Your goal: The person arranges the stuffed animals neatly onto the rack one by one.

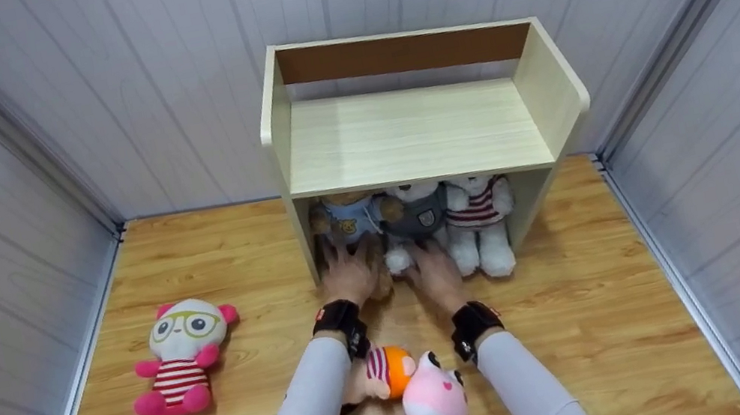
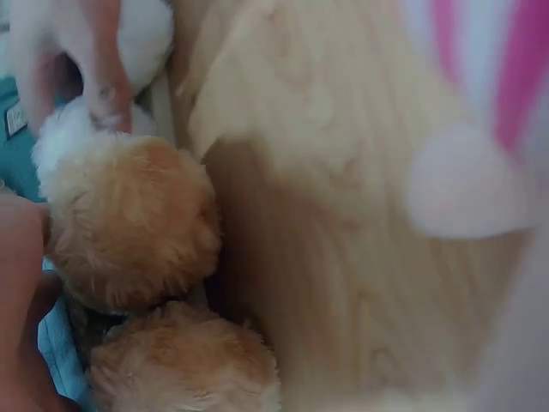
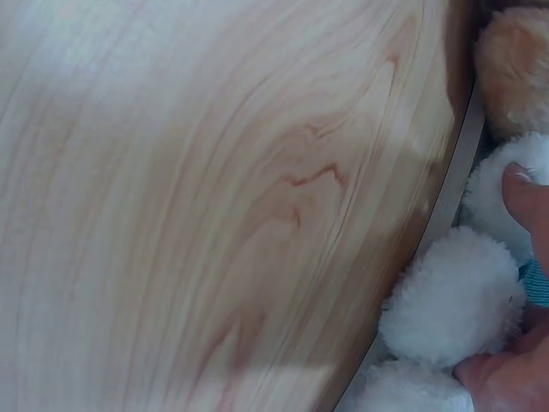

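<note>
Three plush bears sit side by side in the lower compartment of a pale wooden shelf (image 1: 410, 132). My left hand (image 1: 350, 275) touches the brown teddy bear (image 1: 353, 219) in the light blue top, its fingers extended toward the bear's body. In the left wrist view the teddy's furry brown foot (image 2: 137, 223) lies beside that hand. My right hand (image 1: 437, 275) presses on the middle white bear (image 1: 417, 218) in grey clothes, its thumb on a white foot (image 3: 497, 193). The white bear (image 1: 474, 212) in a striped top sits at the right. The shelf board hides the bears' upper heads.
A pink-and-white panda plush (image 1: 183, 354) lies on the wooden floor at left. Between my forearms are a pink frog plush (image 1: 435, 401) and an orange-headed plush (image 1: 399, 370), partly behind my left arm. Panelled walls (image 1: 180, 81) enclose the space.
</note>
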Available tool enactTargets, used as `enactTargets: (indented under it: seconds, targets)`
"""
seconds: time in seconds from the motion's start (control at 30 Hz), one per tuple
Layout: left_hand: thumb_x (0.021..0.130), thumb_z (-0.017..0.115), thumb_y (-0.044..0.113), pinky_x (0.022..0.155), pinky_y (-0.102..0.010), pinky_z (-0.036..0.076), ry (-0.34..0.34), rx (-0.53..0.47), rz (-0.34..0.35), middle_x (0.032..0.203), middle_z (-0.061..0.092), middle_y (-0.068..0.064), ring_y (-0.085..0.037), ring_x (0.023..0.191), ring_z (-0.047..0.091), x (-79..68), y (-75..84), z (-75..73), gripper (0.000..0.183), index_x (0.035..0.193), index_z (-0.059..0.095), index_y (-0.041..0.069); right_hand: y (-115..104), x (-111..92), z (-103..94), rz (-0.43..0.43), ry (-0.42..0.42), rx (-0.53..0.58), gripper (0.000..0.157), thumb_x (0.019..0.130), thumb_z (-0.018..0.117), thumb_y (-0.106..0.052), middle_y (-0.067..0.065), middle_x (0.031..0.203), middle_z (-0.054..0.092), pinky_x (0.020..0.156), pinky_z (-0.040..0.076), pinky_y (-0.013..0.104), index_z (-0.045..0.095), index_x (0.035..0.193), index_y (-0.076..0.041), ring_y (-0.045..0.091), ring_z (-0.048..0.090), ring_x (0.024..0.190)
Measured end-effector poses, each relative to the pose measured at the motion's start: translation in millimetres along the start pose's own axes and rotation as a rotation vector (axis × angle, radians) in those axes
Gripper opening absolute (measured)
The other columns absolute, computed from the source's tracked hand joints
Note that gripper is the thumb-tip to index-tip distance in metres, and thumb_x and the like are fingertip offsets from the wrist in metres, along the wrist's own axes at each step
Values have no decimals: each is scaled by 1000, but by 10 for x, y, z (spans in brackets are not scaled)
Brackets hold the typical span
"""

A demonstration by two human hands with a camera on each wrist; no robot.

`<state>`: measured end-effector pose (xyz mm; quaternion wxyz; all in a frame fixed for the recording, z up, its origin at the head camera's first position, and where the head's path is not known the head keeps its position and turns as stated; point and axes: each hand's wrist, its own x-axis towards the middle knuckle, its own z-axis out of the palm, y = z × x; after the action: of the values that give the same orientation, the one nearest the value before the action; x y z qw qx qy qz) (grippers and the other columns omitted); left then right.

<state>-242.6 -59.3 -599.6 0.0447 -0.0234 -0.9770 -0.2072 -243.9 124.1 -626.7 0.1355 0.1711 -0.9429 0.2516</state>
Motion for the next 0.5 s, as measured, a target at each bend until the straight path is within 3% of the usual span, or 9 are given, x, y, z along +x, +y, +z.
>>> enactTargets:
  seconds: [0.2, 0.4, 0.5]
  targets:
    - [109, 50, 39, 97, -68, 48, -40, -18, -30, 169, 13, -24, -56, 149, 19, 32, -74, -73, 47, 154, 52, 27, -54, -17, 18, -3, -29, 5, 49, 91, 80, -13, 27, 123, 61, 86, 55, 55, 65, 137, -6, 42, 62, 105]
    - [105, 59, 32, 95, -70, 49, 26, -94, 75, 164, 24, -30, -61, 144, 26, 17, -106, -161, 39, 141, 65, 19, -46, -4, -11, -63, -33, -46, 56, 85, 86, -17, 29, 123, 62, 90, 53, 58, 66, 136, -8, 46, 59, 111]
    - [103, 64, 27, 101, -68, 47, 63, -124, 144, 159, 32, -35, -62, 139, 35, -14, -137, -187, 36, 136, 69, 13, -23, -13, -46, -99, -62, -51, 59, 86, 86, -19, 30, 126, 61, 91, 52, 61, 64, 140, -9, 48, 58, 114]
